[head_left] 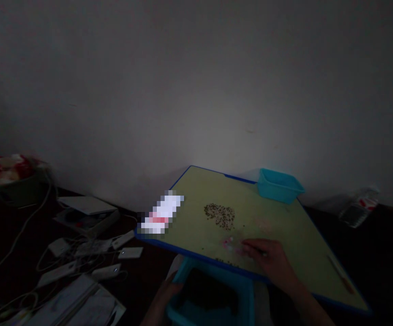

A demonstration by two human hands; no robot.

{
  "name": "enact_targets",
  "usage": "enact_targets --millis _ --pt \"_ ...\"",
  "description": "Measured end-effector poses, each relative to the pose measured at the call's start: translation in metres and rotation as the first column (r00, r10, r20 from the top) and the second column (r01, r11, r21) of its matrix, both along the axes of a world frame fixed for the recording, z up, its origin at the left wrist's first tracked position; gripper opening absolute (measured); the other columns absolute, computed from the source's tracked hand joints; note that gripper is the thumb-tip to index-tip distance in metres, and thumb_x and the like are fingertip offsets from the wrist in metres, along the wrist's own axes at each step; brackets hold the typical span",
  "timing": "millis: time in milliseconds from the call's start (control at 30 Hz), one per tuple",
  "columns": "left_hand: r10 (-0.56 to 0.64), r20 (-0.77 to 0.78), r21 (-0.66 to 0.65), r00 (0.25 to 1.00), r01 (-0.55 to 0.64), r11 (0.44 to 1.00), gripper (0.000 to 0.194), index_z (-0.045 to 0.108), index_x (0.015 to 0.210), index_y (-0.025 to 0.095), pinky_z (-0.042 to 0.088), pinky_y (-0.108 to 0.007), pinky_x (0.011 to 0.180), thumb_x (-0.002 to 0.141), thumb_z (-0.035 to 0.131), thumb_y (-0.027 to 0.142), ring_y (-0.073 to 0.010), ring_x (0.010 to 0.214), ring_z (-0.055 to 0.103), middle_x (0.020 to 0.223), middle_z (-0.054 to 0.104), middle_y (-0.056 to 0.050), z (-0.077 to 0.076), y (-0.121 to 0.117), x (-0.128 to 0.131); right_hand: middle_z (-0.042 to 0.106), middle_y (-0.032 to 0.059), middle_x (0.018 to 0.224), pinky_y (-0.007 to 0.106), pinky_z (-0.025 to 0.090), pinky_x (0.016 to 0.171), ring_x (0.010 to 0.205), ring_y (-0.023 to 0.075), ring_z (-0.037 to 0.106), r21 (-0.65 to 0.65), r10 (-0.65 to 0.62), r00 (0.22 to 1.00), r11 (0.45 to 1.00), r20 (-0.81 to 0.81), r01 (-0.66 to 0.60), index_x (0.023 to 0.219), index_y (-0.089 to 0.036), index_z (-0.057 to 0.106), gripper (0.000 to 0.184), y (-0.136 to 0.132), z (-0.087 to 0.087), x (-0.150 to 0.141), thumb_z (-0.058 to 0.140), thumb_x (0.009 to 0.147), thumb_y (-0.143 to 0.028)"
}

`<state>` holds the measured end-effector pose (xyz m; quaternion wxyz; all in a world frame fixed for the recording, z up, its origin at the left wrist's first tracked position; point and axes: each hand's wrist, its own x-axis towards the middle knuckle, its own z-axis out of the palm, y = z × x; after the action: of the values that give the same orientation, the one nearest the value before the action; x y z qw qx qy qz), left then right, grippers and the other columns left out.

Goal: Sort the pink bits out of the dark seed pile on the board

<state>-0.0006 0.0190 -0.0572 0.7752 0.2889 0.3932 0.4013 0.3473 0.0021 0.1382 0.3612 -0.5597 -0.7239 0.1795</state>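
My right hand point(267, 258) is over the near part of a pale yellow board point(196, 185) with a blue rim, its fingers pinched together. Whatever they hold is too small and dim to name. Beside the fingertips lie small pink and whitish bits point(229, 243). Farther back is a spread pile of dark and light seed-like grains point(220, 215), and a few dark grains point(226, 262) lie along the near edge. Below that edge, my left hand point(169, 292) grips the left side of a blue plastic basket point(247, 294) with dark contents.
Another blue basket point(279, 185) stands at the board's back right corner. A lit, blurred-out screen point(162, 213) lies at its left, a slim knife-like tool point(341, 274) at its right. White power strips and cables point(90, 246) cover the floor on the left; a clear package point(359, 208) lies right.
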Motion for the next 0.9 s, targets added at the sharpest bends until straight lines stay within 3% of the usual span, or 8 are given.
enact_targets --millis 67,167,267,400,500,733,900 --pt "0.019 -0.004 -0.004 1.0 -0.019 1.0 0.05 0.089 0.1 0.024 0.05 -0.067 0.114 0.055 0.095 0.045 -0.0581 0.134 0.07 0.1 0.093 -0.016 0.007 -0.003 0.003 0.09 0.0085 0.095 0.038 0.068 0.072 0.078 0.0296 0.085 0.035 -0.155 0.988 0.987 0.005 0.155 0.105 -0.025 0.092 0.036 0.0 0.003 0.02 0.063 0.099 -0.046" --pt "0.091 0.061 -0.029 0.994 -0.089 0.996 0.033 0.089 0.086 0.027 0.052 -0.064 0.111 0.056 0.096 0.039 -0.0548 0.117 0.08 0.082 0.092 -0.01 0.012 -0.008 0.009 0.089 0.0127 0.105 0.045 0.069 0.08 0.084 0.0349 0.086 0.128 -0.397 0.914 0.914 0.083 0.385 0.103 -0.024 0.092 0.04 0.004 0.003 0.046 0.061 0.096 -0.047" --pt "0.116 0.12 -0.05 0.986 -0.111 0.993 0.029 0.089 0.082 0.027 0.053 -0.064 0.11 0.056 0.096 0.038 -0.0536 0.116 0.081 0.079 0.091 -0.009 0.012 -0.008 0.013 0.088 0.0148 0.109 0.049 0.068 0.083 0.087 0.0373 0.086 0.164 -0.47 0.87 0.879 0.151 0.447 0.103 -0.022 0.092 0.043 0.011 -0.001 0.056 0.057 0.096 -0.046" --pt "0.087 0.029 -0.04 0.996 -0.086 0.996 0.042 0.091 0.088 0.023 0.055 -0.068 0.104 0.05 0.098 0.038 -0.0592 0.117 0.079 0.084 0.093 -0.014 0.015 -0.005 0.01 0.088 0.0128 0.109 0.049 0.068 0.086 0.09 0.0365 0.086 0.123 -0.44 0.879 0.897 0.181 0.424 0.103 -0.023 0.092 0.041 0.019 -0.005 0.051 0.057 0.098 -0.044" --pt "0.087 -0.037 -0.037 0.996 -0.088 0.995 0.035 0.089 0.083 0.026 0.056 -0.066 0.107 0.053 0.097 0.04 -0.0567 0.116 0.079 0.081 0.092 -0.011 0.024 -0.004 0.006 0.088 0.0128 0.111 0.049 0.067 0.087 0.093 0.0367 0.086 0.069 -0.405 0.898 0.914 0.172 0.399 0.103 -0.024 0.092 0.038 0.019 -0.003 0.047 0.059 0.098 -0.042" --pt "0.05 -0.147 -0.033 0.988 -0.056 0.998 0.036 0.085 0.084 0.028 0.051 -0.069 0.115 0.05 0.095 0.032 -0.0582 0.126 0.074 0.073 0.088 -0.009 0.045 -0.002 0.003 0.09 0.0093 0.097 0.04 0.062 0.073 0.081 0.0329 0.084 -0.048 -0.283 0.95 0.955 0.128 0.291 0.099 -0.024 0.093 0.038 0.011 -0.001 0.05 0.059 0.097 -0.043" --pt "0.054 -0.068 -0.079 0.996 -0.059 0.995 0.05 0.086 0.098 0.025 0.051 -0.068 0.114 0.05 0.093 0.036 -0.0602 0.135 0.068 0.092 0.092 -0.015 0.035 -0.002 0.005 0.089 0.0069 0.09 0.036 0.06 0.067 0.074 0.0297 0.081 -0.122 -0.2 0.976 0.97 0.086 0.21 0.096 -0.025 0.094 0.038 0.007 -0.001 0.042 0.06 0.097 -0.043"
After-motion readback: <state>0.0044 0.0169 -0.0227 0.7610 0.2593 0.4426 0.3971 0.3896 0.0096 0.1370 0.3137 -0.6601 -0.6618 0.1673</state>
